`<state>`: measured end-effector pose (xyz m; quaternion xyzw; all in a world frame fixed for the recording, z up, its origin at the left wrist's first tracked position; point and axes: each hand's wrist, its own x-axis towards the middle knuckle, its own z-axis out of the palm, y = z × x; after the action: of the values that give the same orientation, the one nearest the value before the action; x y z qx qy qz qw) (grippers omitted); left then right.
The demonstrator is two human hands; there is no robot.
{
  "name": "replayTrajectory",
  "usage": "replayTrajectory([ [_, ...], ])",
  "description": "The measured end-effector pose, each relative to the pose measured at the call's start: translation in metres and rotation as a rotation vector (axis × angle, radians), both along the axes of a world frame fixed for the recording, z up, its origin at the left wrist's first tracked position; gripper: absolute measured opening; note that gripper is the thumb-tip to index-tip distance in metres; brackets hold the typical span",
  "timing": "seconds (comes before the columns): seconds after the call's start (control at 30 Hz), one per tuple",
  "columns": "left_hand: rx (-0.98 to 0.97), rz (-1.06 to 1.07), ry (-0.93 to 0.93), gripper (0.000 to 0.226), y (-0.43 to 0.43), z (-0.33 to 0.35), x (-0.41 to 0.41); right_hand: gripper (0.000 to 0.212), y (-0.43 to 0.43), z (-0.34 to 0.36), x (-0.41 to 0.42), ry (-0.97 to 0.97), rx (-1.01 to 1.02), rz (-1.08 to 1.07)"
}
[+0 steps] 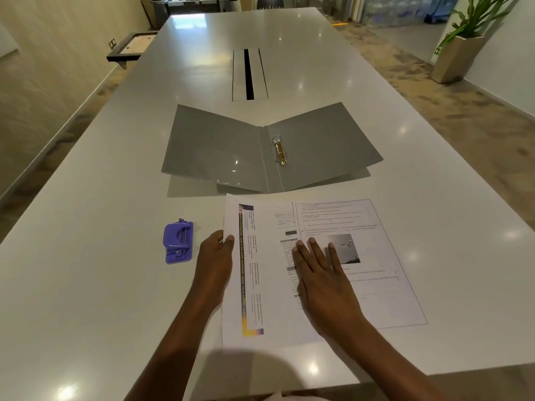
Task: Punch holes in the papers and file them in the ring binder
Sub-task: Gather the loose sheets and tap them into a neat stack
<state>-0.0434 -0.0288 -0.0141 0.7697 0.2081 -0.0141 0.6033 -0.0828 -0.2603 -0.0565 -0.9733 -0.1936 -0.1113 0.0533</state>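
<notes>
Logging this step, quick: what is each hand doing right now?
Left hand: closed on the left edge of the top sheet, thumb on top.
Right hand: open, flat on the papers, holding nothing.

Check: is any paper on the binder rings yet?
No. The binder lies open with bare rings, and the papers lie on the table under both hands.

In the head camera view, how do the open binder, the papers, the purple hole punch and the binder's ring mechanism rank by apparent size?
1. Open grey binder, though the papers lie nearer and look almost as large, so this order is unsure.
2. Papers.
3. Purple hole punch.
4. Ring mechanism.
</notes>
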Motion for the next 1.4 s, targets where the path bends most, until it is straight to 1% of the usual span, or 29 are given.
replayTrajectory([
  [0.17,-0.033,0.025,-0.01,0.02,-0.001,0.001,0.0,0.059,0.022,0.0,-0.001,0.034,0.026,0.005],
  [0.43,-0.069,0.067,-0.008,0.025,-0.005,-0.001,-0.004,0.058,0.065,-0.006,0.001,0.129,0.128,-0.012],
  [0.57,-0.072,0.08,-0.013,0.017,-0.009,0.002,-0.007,0.057,0.083,-0.007,0.002,0.158,0.177,-0.029],
  [0.67,-0.048,0.073,-0.005,0.031,-0.01,0.0,-0.006,0.056,0.093,-0.005,0.001,0.168,0.216,-0.032],
  [0.73,-0.028,0.06,-0.032,0.034,-0.01,-0.002,-0.007,0.056,0.099,-0.005,0.002,0.188,0.253,-0.026],
  [0.83,-0.039,0.047,-0.05,0.032,-0.009,-0.004,-0.007,0.059,0.102,-0.007,-0.001,0.245,0.3,0.016],
  [0.93,-0.057,0.026,-0.046,0.023,-0.011,-0.005,-0.006,0.072,0.084,0.011,-0.002,0.316,0.397,0.053],
  [0.97,-0.072,0.019,-0.04,0.02,-0.012,-0.005,-0.005,0.071,0.074,0.017,-0.002,0.321,0.411,0.056],
  [1.03,-0.098,0.01,-0.026,0.02,-0.014,-0.003,-0.004,0.066,0.049,0.026,0.001,0.291,0.406,0.031],
  [1.2,-0.102,-0.008,-0.044,0.021,-0.021,0.001,0.003,0.066,-0.005,0.016,0.013,0.258,0.284,-0.06],
  [1.4,-0.104,-0.009,-0.036,0.019,-0.027,-0.001,0.007,0.06,-0.01,0.004,0.005,0.262,0.212,-0.091],
])
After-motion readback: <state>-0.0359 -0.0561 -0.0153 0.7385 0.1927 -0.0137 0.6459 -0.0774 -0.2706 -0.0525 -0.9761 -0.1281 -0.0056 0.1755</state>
